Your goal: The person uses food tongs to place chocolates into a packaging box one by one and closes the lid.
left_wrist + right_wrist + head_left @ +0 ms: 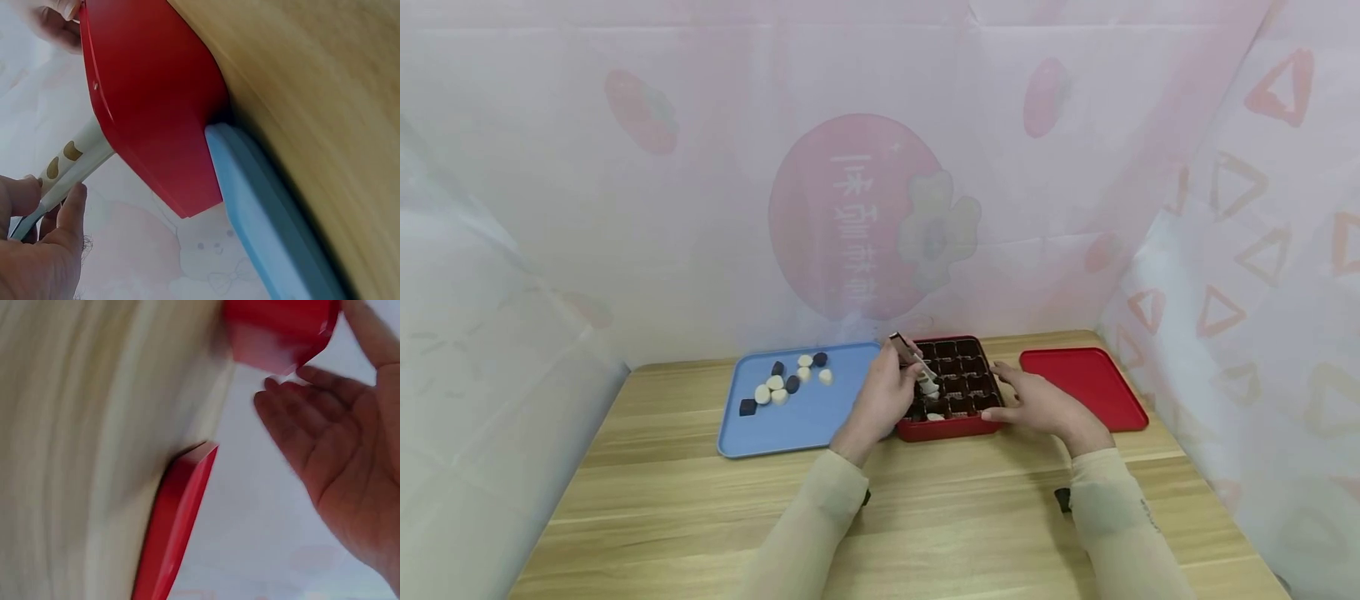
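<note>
My left hand [880, 392] pinches a pair of tongs [917, 363], metal at the top end with white, gold-marked arms [78, 153]. Their white tips point down into a red box [951, 428] lined with a dark, divided insert. A pale piece shows right at the tips, though I cannot tell whether they grip it. Another white chocolate [936, 416] sits in a front compartment. On the box's right side, my right hand [1037, 404] has its thumb at the front corner and its fingers spread along the wall; its palm [350, 450] shows in the right wrist view.
Left of the box lies a blue tray [775, 437] bearing several white chocolates [763, 394] and dark chocolates [747, 407]; its edge reaches close to the box. A red lid [1086, 387] lies to the right. Printed cloth walls [722, 208] enclose the wooden table [962, 517].
</note>
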Motion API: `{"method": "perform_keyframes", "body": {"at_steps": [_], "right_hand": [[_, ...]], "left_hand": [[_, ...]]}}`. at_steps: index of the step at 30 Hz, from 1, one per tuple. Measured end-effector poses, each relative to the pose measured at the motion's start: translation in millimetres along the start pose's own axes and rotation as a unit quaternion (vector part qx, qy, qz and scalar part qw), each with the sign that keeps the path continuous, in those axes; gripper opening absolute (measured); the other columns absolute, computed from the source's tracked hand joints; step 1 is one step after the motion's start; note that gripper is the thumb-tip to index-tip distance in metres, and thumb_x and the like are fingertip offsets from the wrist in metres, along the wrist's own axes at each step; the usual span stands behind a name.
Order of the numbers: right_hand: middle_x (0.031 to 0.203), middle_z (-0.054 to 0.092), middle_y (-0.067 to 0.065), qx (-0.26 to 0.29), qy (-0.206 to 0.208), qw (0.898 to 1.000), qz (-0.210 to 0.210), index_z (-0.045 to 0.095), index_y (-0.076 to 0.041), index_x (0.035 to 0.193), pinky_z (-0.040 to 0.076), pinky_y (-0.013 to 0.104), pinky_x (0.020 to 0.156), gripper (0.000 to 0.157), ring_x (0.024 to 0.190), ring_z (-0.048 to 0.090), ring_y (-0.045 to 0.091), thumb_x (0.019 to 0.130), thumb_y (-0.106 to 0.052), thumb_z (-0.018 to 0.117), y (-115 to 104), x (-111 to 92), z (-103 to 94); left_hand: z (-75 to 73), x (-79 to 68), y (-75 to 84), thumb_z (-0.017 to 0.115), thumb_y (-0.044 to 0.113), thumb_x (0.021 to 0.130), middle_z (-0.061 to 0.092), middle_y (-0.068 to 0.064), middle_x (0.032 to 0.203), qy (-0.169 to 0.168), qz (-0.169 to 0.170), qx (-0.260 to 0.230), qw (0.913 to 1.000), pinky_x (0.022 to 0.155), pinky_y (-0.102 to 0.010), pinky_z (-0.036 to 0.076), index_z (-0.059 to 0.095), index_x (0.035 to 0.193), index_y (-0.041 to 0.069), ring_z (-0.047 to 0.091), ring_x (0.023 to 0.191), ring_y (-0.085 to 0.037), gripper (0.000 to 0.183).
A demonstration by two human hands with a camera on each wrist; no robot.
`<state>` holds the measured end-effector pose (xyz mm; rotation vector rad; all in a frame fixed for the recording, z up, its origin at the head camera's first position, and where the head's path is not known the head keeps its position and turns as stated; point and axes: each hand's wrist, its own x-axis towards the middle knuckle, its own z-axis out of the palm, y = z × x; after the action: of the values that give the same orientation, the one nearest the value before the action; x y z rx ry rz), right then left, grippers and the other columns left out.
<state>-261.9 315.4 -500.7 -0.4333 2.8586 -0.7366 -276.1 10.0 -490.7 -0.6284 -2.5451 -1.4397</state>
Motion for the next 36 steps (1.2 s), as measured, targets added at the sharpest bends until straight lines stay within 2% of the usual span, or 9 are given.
{"method": "perform_keyframes", "body": {"at_steps": [4, 9, 13, 20, 24, 30, 36], "right_hand": [[0.183, 0.047, 0.029, -0.004, 0.007, 1.000, -0.022, 0.042, -0.002, 0.180, 0.053, 0.074, 0.131, 0.107, 0.157, 0.062, 0.056, 0.102, -0.055, 0.091, 9.3, -0.4, -1.2], [0.180, 0.054, 0.027, -0.010, 0.003, 0.999, -0.033, 0.046, -0.005, 0.179, 0.059, 0.072, 0.125, 0.101, 0.145, 0.073, 0.052, 0.103, -0.057, 0.089, 10.6, 0.3, -2.2], [0.177, 0.058, 0.026, -0.010, -0.008, 1.000, -0.022, 0.050, -0.005, 0.177, 0.055, 0.071, 0.130, 0.095, 0.156, 0.065, 0.051, 0.105, -0.055, 0.087, 5.7, -0.9, -2.9], [0.174, 0.058, 0.031, 0.003, -0.021, 1.000, -0.011, 0.049, -0.001, 0.176, 0.052, 0.071, 0.133, 0.093, 0.162, 0.059, 0.053, 0.107, -0.048, 0.087, -1.3, -0.4, -1.8], [0.173, 0.059, 0.032, 0.004, -0.026, 1.000, -0.008, 0.048, 0.000, 0.176, 0.052, 0.071, 0.132, 0.093, 0.161, 0.059, 0.053, 0.107, -0.047, 0.088, -2.5, 0.0, -0.6], [0.173, 0.058, 0.033, 0.006, -0.027, 1.000, -0.010, 0.047, 0.001, 0.176, 0.052, 0.071, 0.133, 0.093, 0.161, 0.059, 0.054, 0.107, -0.045, 0.088, -2.0, 0.1, -0.8], [0.173, 0.058, 0.034, 0.010, -0.029, 1.000, -0.007, 0.047, 0.001, 0.177, 0.051, 0.072, 0.133, 0.092, 0.161, 0.058, 0.055, 0.107, -0.043, 0.088, -2.5, -2.1, -0.9]], "left_hand": [[-10.0, -3.0, -0.9, 0.062, 0.011, 0.122, 0.071, -0.019, 0.140, -0.004, -0.011, -0.002, 0.9999, 0.111, -0.050, 0.070, 0.056, 0.145, 0.007, 0.077, 0.131, -0.036, 0.024], [-27.4, -6.7, -2.9, 0.063, 0.010, 0.121, 0.070, -0.020, 0.141, -0.001, -0.021, -0.001, 0.9998, 0.114, -0.051, 0.070, 0.056, 0.146, 0.007, 0.076, 0.137, -0.039, 0.026], [-43.5, -9.8, -7.0, 0.063, 0.010, 0.121, 0.068, -0.021, 0.143, 0.001, -0.014, -0.001, 0.9999, 0.119, -0.050, 0.069, 0.057, 0.145, 0.005, 0.073, 0.142, -0.041, 0.025], [-76.2, -18.6, -19.8, 0.065, 0.007, 0.119, 0.069, -0.023, 0.142, 0.029, 0.007, 0.041, 0.9987, 0.112, -0.051, 0.072, 0.058, 0.140, 0.004, 0.076, 0.138, -0.042, 0.022], [-95.9, -24.5, -29.7, 0.064, 0.005, 0.120, 0.066, -0.023, 0.148, 0.040, -0.003, 0.054, 0.9977, 0.114, -0.053, 0.070, 0.056, 0.141, 0.000, 0.075, 0.138, -0.043, 0.023], [-122.9, -31.7, -46.5, 0.063, 0.001, 0.119, 0.063, -0.023, 0.153, 0.063, -0.019, 0.070, 0.9954, 0.120, -0.059, 0.066, 0.055, 0.137, -0.003, 0.069, 0.149, -0.048, 0.020], [-146.8, -38.0, -60.8, 0.059, -0.007, 0.117, 0.064, -0.030, 0.147, 0.084, -0.028, 0.073, 0.9934, 0.112, -0.065, 0.067, 0.054, 0.140, -0.007, 0.071, 0.143, -0.054, 0.024]]}}
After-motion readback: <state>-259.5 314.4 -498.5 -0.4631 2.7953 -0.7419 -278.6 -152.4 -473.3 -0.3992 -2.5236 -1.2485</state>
